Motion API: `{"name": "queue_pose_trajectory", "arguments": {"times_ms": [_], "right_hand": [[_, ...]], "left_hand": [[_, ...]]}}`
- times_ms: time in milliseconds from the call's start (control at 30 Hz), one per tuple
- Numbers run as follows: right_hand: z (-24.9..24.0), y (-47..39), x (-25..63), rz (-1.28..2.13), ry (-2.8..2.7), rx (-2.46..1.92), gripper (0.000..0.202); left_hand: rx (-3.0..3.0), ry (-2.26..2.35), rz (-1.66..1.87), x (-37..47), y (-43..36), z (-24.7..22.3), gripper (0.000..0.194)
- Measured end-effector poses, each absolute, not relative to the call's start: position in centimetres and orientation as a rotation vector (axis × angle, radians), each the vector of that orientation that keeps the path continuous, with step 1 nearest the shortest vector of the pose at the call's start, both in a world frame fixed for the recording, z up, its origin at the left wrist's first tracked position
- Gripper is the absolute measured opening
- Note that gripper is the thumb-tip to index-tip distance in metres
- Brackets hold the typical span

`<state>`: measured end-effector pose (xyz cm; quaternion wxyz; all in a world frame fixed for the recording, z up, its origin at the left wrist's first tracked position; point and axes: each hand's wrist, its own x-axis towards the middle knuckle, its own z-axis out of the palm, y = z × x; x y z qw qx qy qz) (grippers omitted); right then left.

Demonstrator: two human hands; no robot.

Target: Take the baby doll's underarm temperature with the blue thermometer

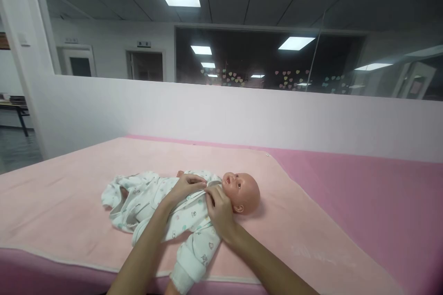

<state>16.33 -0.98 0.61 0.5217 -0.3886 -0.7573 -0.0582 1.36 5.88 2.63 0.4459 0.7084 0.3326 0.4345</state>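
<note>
In the head view, the doll [242,191] lies face-up on the pink mat [284,239], sleeves and legs already in the printed outfit [187,216]; its front looks unfinished. The left hand [187,186] and right hand [219,207], fingers curled, meet at the chest; their exact grip I cannot tell.

My L hand [187,186] and R hand [219,209] are both bare, w/ slim, slightly tapered fingers and smooth-looking backs, tho nail shape + fine skin detail are too small/soft to make out. L forearm [148,244] and R forearm [270,260] are bare too, approx. same slender build, smooth along the visible length, narrowing twd the L wrist [168,203] and R wrist [234,234] & getting wider twd the bottom edge of view. Both wrists are uncovered, and upper arms, shoulders etc. are outside the pic, so can't tell what's worn there.
</note>
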Motion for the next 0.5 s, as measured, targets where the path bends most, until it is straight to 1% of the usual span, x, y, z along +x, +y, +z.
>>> {"name": "queue_pose_trajectory", "arguments": {"times_ms": [300, 367, 500], "right_hand": [[0.4, -1.3, 16.2, -0.01, -1.724, -0.914, 0.017], [0.3, -1.2, 16.1, -0.007, -1.708, -0.951, 0.015], [0.1, -1.2, 16.0, -0.038, -1.735, -1.016, 0.017]], "left_hand": [[1.778, 0.814, 0.979, 0.8, 4.7, 3.5, 0.025], [1.764, 0.793, 0.964, 0.7, 4.7, 3.5, 0.026], [1.766, 0.764, 0.934, 0.7, 4.9, 3.4, 0.028]]}}
